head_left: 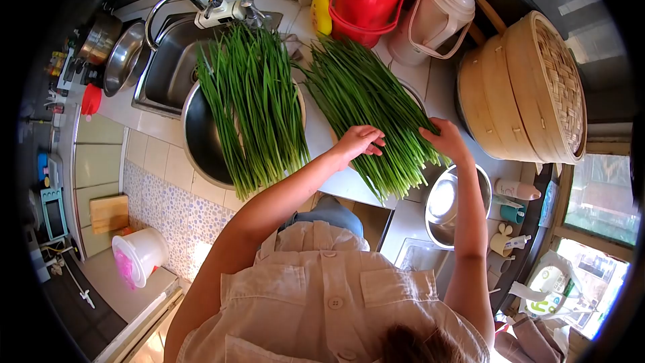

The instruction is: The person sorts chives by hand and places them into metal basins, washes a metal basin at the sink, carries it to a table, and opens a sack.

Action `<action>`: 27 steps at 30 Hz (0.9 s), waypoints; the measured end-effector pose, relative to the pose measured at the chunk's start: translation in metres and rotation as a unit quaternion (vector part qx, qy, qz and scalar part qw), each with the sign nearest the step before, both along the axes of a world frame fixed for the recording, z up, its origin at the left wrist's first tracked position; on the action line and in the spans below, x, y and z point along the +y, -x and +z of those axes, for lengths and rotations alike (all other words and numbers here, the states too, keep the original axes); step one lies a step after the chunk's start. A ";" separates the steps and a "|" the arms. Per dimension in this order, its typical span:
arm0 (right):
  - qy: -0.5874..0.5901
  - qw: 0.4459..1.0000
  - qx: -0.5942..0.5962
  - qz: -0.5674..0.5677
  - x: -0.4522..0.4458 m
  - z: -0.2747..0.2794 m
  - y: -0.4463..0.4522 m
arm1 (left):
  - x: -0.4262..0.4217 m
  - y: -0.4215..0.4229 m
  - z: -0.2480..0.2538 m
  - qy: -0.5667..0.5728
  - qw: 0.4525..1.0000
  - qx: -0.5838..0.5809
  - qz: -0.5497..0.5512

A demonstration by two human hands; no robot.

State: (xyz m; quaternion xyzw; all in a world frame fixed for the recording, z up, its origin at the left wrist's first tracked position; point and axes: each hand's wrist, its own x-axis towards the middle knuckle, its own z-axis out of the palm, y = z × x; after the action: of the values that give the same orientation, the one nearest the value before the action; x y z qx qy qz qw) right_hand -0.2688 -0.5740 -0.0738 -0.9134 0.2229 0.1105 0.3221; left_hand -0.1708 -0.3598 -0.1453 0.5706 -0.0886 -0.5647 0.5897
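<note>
Two large bunches of long green chives lie side by side. The left bunch (pixel 259 107) rests across a metal basin (pixel 201 138) by the sink. The right bunch (pixel 363 94) lies on the counter, partly over another vessel's rim, its pale cut ends toward me. My left hand (pixel 360 146) is over the stem ends of the right bunch, fingers curled and apart, with nothing gripped that I can see. My right hand (pixel 443 140) is at that bunch's right edge, thumb and fingers closed on some stems.
The sink (pixel 171 60) and faucet (pixel 161 17) are at the upper left. Behind the chives stand a yellow spray bottle (pixel 321 10), a red bucket (pixel 369 3) and a pink thermos (pixel 430 23). A bamboo steamer (pixel 517 94) is at right, a metal bowl (pixel 480 195) nearer me.
</note>
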 end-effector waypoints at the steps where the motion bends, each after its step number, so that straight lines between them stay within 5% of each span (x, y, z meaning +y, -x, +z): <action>1: 0.001 1.000 -0.007 -0.003 0.000 -0.001 0.001 | -0.002 0.002 0.000 0.008 1.000 -0.020 0.003; 9: -0.225 0.972 -0.014 -0.063 -0.012 -0.015 0.000 | -0.029 0.018 -0.005 0.094 0.970 -0.215 -0.065; 11: -0.229 0.971 0.036 -0.054 -0.011 -0.004 -0.003 | -0.040 0.024 -0.017 0.136 0.939 -0.309 -0.066; 19: -0.121 0.988 0.073 0.065 -0.021 0.011 -0.010 | -0.048 0.021 -0.008 0.171 0.940 -0.294 -0.039; 22: -0.137 0.988 0.056 0.048 -0.020 0.024 -0.009 | -0.047 0.023 -0.018 0.161 0.819 -0.543 -0.093; 24: -0.210 0.974 0.088 0.021 -0.017 0.039 -0.009 | -0.045 0.027 -0.017 0.054 0.785 -0.596 -0.158; 27: -0.158 0.987 0.035 0.016 -0.010 0.072 -0.004 | -0.045 0.025 -0.023 -0.034 0.772 -0.589 -0.236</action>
State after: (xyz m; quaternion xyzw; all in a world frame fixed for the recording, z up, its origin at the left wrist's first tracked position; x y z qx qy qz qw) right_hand -0.2648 -0.5840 -0.0022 -0.8500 0.1994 0.1811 0.4527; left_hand -0.1959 -0.4053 -0.1680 0.7722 -0.5313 -0.2418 0.2510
